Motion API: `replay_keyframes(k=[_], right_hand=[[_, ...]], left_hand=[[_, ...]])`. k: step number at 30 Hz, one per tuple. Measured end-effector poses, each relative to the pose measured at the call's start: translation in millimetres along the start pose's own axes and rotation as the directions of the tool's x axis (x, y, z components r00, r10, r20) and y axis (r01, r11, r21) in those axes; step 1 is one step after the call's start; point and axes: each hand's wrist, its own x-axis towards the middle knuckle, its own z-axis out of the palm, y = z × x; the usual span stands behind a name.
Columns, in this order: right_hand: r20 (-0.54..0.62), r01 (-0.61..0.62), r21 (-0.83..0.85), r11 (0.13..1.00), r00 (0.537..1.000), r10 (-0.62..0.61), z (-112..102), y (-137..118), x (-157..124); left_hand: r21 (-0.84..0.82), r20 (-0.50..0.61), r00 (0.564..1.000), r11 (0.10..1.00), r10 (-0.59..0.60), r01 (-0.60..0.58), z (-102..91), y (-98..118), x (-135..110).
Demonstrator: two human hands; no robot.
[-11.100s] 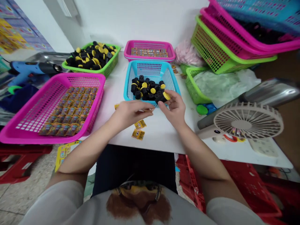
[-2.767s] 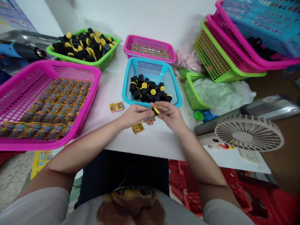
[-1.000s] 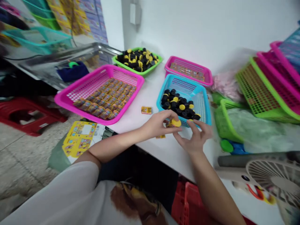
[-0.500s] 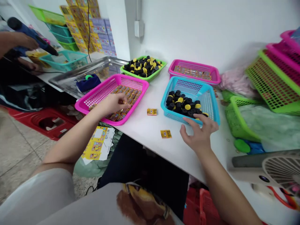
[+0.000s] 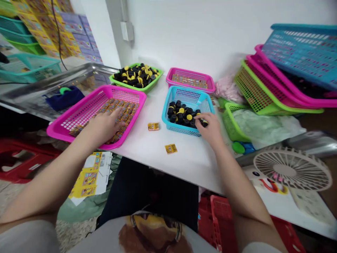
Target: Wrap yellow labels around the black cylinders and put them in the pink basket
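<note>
My left hand rests inside the large pink basket, fingers spread over the rows of small orange-brown packets. My right hand reaches into the blue basket and its fingertips pinch a black roller at the near right corner. The blue basket holds several black and yellow rollers. Two loose yellow stickers lie on the white table between the two baskets.
A green basket of rollers and a small pink basket stand at the back. Stacked baskets lean at the right over a green basket with plastic bags. A small fan lies at the near right. A metal tray sits left.
My left hand has settled flat onto the packets in the pink basket. My right hand has moved from the table edge into the blue basket and closed on a roller. The view has swung right.
</note>
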Motion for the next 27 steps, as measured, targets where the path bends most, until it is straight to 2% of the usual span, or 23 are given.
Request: replay_keyframes(k=[1, 2, 3, 5, 6, 7, 9, 11, 14, 16, 17, 19, 21, 22, 24, 26, 27], right_hand=[[0.132, -0.025, -0.026, 0.999, 0.991, 0.028, 1.5, 1.0, 12.2], [0.276, -0.047, -0.073, 0.996, 0.959, 0.066, 4.6, 0.6, 24.2], [0.423, -0.027, -0.124, 0.992, 0.903, 0.078, 9.3, -1.1, 35.6], [0.504, -0.008, -0.159, 0.987, 0.859, 0.088, 22.8, -7.9, 54.7], [0.526, -0.006, -0.178, 0.984, 0.845, 0.100, 30.7, -12.3, 62.1], [0.535, -0.008, -0.196, 0.980, 0.837, 0.114, 38.8, -17.0, 68.1], [0.534, -0.025, -0.230, 0.973, 0.833, 0.147, 53.2, -25.3, 76.5], [0.531, -0.040, -0.245, 0.969, 0.830, 0.169, 62.5, -30.2, 81.1], [0.551, -0.040, -0.219, 0.975, 0.819, 0.158, 63.9, -30.7, 82.4], [0.558, -0.037, -0.185, 0.982, 0.818, 0.136, 57.3, -28.5, 78.9], [0.548, -0.036, -0.165, 0.986, 0.827, 0.122, 52.5, -27.3, 75.5], [0.479, -0.046, -0.081, 0.996, 0.874, 0.079, 41.3, -25.3, 65.1], [0.349, -0.057, 0.077, 0.995, 0.937, 0.027, 30.0, -23.1, 50.1], [0.271, -0.054, 0.171, 0.984, 0.963, 0.006, 25.0, -21.6, 41.4], [0.118, -0.030, 0.328, 0.944, 0.993, -0.010, 17.0, -17.2, 22.8], [-0.021, 0.010, 0.419, 0.908, 1.000, -0.002, 12.1, -11.1, 5.0], [-0.083, 0.028, 0.445, 0.895, 0.996, 0.010, 10.7, -7.7, -2.8]], left_hand=[[-0.049, -0.133, 0.989, 0.996, 0.068, -0.076, 0.7, 10.1, -8.4], [-0.120, -0.223, 0.962, 0.975, 0.155, -0.185, 4.3, 22.8, -16.2], [-0.201, -0.260, 0.932, 0.930, 0.251, -0.307, 11.4, 38.2, -22.9], [-0.322, -0.196, 0.863, 0.801, 0.465, -0.505, 35.6, 74.5, -32.1], [-0.304, -0.150, 0.813, 0.756, 0.563, -0.579, 51.4, 93.7, -34.6], [-0.240, -0.123, 0.783, 0.748, 0.609, -0.619, 68.2, 112.1, -36.1], [-0.091, -0.070, 0.799, 0.794, 0.597, -0.601, 99.1, 142.6, -38.8], [0.005, -0.034, 0.810, 0.811, 0.585, -0.585, 120.4, 160.6, -45.1], [0.087, -0.055, 0.789, 0.790, 0.613, -0.607, 132.8, 163.9, -66.7], [0.146, -0.119, 0.750, 0.759, 0.650, -0.634, 134.0, 155.8, -85.7], [0.176, -0.155, 0.719, 0.735, 0.677, -0.654, 133.6, 150.4, -94.6], [0.211, -0.226, 0.641, 0.679, 0.734, -0.703, 131.1, 139.2, -107.8], [0.171, -0.285, 0.571, 0.627, 0.770, -0.760, 124.2, 129.2, -111.9], [0.113, -0.304, 0.557, 0.610, 0.773, -0.785, 118.4, 125.2, -110.1], [-0.089, -0.325, 0.587, 0.594, 0.741, -0.799, 102.8, 120.0, -98.6], [-0.379, -0.340, 0.663, 0.548, 0.667, -0.746, 84.5, 119.8, -78.5], [-0.524, -0.355, 0.703, 0.492, 0.616, -0.695, 75.9, 121.9, -65.8]])
